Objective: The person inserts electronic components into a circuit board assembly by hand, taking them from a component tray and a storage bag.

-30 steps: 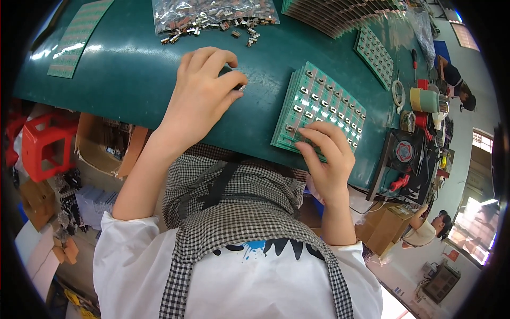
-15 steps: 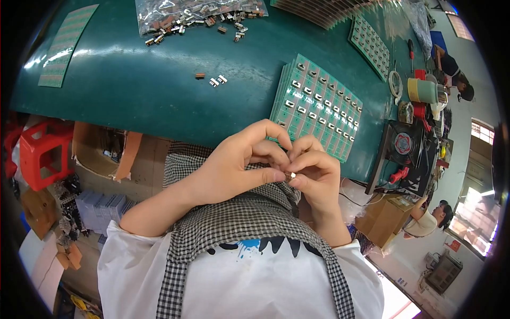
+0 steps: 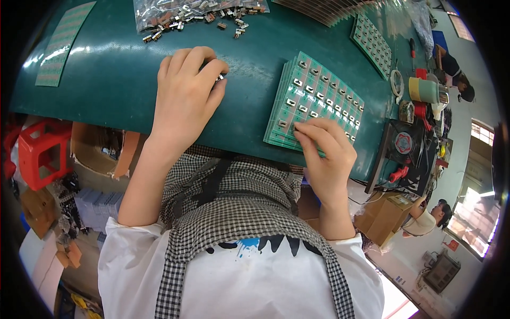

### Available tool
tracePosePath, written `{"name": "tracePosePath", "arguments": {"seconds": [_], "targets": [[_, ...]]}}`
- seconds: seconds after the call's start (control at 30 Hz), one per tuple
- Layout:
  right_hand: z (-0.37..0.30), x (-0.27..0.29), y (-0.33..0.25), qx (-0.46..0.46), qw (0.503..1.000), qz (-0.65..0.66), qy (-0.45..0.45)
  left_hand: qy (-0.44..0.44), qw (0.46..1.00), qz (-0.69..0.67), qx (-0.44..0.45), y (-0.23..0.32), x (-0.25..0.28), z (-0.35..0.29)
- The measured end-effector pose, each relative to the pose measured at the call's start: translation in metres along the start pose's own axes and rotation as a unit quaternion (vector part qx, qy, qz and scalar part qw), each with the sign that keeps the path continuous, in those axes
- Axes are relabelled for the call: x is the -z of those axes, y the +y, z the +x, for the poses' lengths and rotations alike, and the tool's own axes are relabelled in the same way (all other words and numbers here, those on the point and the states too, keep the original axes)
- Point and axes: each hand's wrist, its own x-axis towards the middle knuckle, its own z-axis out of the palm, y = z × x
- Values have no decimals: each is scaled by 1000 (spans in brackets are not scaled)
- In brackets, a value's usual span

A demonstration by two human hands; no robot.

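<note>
Half a second ago both hands met in front of the apron; from my seat I now see the left hand [image 3: 186,85] out to the far left over the tabletop [image 3: 117,80] and the right hand [image 3: 328,143] at the near corner of the stacked circuit boards [image 3: 317,105]. The right thumb and forefinger nearly meet over that corner, but I can't tell whether a part is pinched there. To work this spot well, I'd keep the fingertips upright, press straight down, and go gently, since the layers beneath could slide. The stack lies just ahead of the right hand: green boards with pinkish strips, their edges slightly stepped on the left, the top one carrying tidy rows of small black-and-silver components [image 3: 291,102]. The left fingers curl beside a small silvery part [image 3: 219,77]; whether they grip it, I can't tell. I'd gather such bits lightly, minding their legs. Ahead of the left hand sits a clear bag [image 3: 183,8] of similar pieces, a few loose ones [image 3: 240,27] beside it; another populated board [image 3: 372,45] lies beyond the right hand.
</note>
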Motion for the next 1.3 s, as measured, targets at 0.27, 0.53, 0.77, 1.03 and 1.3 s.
{"name": "tracePosePath", "arguments": {"seconds": [0.27, 0.53, 0.77, 1.03, 1.3], "targets": [[1, -1, 3, -18, 999, 28, -4, 5, 999, -32, -2, -2, 2, 0], [1, 3, 2, -5, 999, 20, -28, 42, 966, -255, -10, 21, 5, -11], [-2, 14, -17, -90, 984, 143, -57, 46, 942, -311, -116, 58, 3, -19], [-15, 13, -15, -254, 860, 436, -74, 34, 948, -264, -172, 67, 1, -21], [-19, 25, 6, -246, 913, 324, -32, 57, 979, -144, -129, 40, 8, -14]]}}
